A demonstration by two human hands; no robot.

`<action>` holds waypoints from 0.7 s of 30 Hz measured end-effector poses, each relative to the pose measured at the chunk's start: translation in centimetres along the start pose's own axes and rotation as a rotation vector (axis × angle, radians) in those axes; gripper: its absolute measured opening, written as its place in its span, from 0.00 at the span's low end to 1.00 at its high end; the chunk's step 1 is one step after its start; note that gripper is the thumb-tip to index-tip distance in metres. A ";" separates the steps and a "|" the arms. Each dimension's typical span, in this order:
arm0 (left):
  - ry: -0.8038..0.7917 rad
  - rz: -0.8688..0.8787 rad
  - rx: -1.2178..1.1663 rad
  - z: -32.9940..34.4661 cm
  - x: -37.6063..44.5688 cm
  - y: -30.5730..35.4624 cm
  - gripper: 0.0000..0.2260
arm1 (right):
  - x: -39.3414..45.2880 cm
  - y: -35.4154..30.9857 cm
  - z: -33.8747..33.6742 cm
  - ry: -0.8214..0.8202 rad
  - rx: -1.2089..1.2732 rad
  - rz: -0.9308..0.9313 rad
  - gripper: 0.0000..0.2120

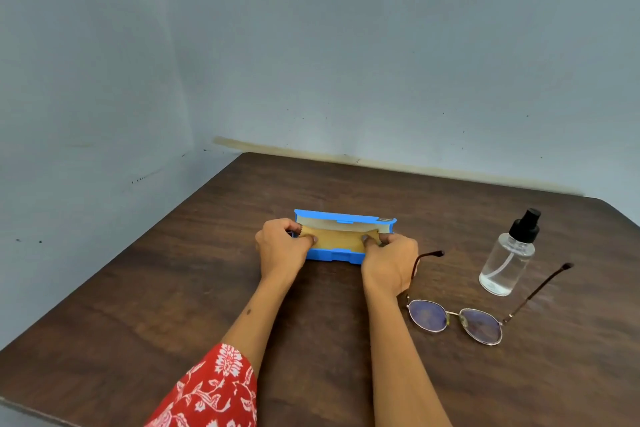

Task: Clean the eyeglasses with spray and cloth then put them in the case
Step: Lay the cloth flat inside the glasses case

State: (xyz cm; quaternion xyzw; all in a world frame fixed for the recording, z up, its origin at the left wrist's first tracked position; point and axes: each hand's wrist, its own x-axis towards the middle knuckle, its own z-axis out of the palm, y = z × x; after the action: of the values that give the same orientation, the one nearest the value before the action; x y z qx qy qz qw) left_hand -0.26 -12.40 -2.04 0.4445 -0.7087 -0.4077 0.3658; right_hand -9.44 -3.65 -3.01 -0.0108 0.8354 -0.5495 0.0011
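Just left of centre, your left hand (pixel 282 250) and right hand (pixel 388 260) each had a pinching grip on an end of the tan cloth (pixel 337 239) inside the open blue case (pixel 341 236) on the desk (pixel 138 288). Rightward, the eyeglasses (pixel 457 319) lay unfolded beside the spray bottle (pixel 509 260). Withdrawing, your right wrist could have nudged the near temple arm. Your fingertips and the case's depth were hidden.

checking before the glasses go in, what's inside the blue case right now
A tan cloth fills the open case; the left hand and right hand pinch its ends. Whatever lies beneath the cloth is hidden. The glasses lie outside on the table.
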 end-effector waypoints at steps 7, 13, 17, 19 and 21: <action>0.055 -0.001 0.041 0.1 0.3 -0.2 0.11 | 0.2 0.0 0.0 0.005 -0.024 -0.022 0.11; 0.074 0.000 0.059 0.3 0.4 -0.3 0.12 | -0.1 0.0 -0.5 0.031 -0.045 -0.091 0.11; 0.082 0.024 0.066 0.5 0.6 -0.7 0.09 | 0.0 -0.1 -0.2 0.007 -0.107 -0.120 0.06; 0.082 0.044 0.080 0.5 0.6 -0.8 0.08 | 0.0 -0.1 -0.2 -0.016 -0.175 -0.152 0.07; 0.083 0.061 0.097 0.5 0.7 -0.9 0.08 | -0.1 -0.1 -0.3 -0.040 -0.219 -0.184 0.08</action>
State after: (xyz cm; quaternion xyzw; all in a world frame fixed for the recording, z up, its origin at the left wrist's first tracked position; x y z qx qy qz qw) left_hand -0.59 -13.15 -2.95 0.4565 -0.7250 -0.3431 0.3850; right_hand -9.36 -3.37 -2.81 -0.0984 0.8857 -0.4524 -0.0338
